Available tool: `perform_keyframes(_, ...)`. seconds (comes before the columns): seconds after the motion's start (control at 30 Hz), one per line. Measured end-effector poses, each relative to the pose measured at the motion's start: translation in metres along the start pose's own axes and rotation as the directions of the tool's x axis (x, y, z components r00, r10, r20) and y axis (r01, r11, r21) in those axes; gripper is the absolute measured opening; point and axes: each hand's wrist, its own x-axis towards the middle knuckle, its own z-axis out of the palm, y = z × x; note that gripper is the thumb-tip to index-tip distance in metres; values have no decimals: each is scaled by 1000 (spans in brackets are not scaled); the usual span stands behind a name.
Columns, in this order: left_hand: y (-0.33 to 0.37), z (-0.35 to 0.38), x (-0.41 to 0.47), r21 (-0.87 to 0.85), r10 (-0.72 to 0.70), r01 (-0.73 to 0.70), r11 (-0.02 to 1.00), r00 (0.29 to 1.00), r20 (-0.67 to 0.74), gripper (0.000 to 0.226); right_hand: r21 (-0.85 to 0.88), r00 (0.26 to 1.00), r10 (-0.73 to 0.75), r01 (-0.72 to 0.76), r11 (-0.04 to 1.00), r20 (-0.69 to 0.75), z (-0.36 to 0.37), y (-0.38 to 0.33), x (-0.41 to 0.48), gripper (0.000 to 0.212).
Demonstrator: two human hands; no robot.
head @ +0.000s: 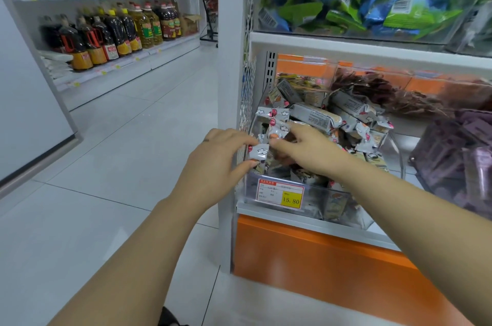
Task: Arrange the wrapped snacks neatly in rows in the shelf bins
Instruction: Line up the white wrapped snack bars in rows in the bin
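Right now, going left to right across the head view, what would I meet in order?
Oil bottles on the far shelf → left hand → white wrapped snack pinched in that hand → right hand over the clear bin → purple packets in the neighbouring bin.

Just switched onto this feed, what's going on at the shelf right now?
A person is working at the clear bin that carries the 15.80 price tag on the lower shelf. The left hand pinches one small white wrapped snack at the bin's front left corner. The right hand reaches in beside it, but its grip is hidden. The other white snacks behind lie jumbled at mixed angles, not yet in rows.
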Motion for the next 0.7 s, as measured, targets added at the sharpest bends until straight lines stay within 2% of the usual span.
perform_keyframes(0.07, 0, 3, 0, 44, 57, -57, 997, 998, 2, 35, -106, 1000, -5, 2, 994, -30, 3, 0, 2, 42)
perform_keyframes(0.13, 1, 5, -1, 103, 74, -76, 992, 997, 20, 33, -162, 1000, -17, 19, 987, 9, 10, 1, 7, 45)
perform_keyframes(0.27, -2, 7, 1, 223, 128, -121, 967, 992, -20, 18, -182, 990, -22, 48, 982, 143, 16, 4, 18, 35)
perform_keyframes(0.4, -4, 11, 3, 250, 148, -128, 960, 987, -61, 11, -209, 970, 17, 35, 977, 244, 19, 7, 22, 29)
perform_keyframes(0.5, -4, 13, 3, 275, 170, -146, 950, 983, -66, 10, -157, 961, 36, 7, 988, 273, 14, 7, 20, 26)
perform_keyframes(0.7, -2, 12, -2, 268, 143, -109, 957, 984, -108, 16, -135, 966, -12, 48, 990, 259, -7, 9, 6, 38)
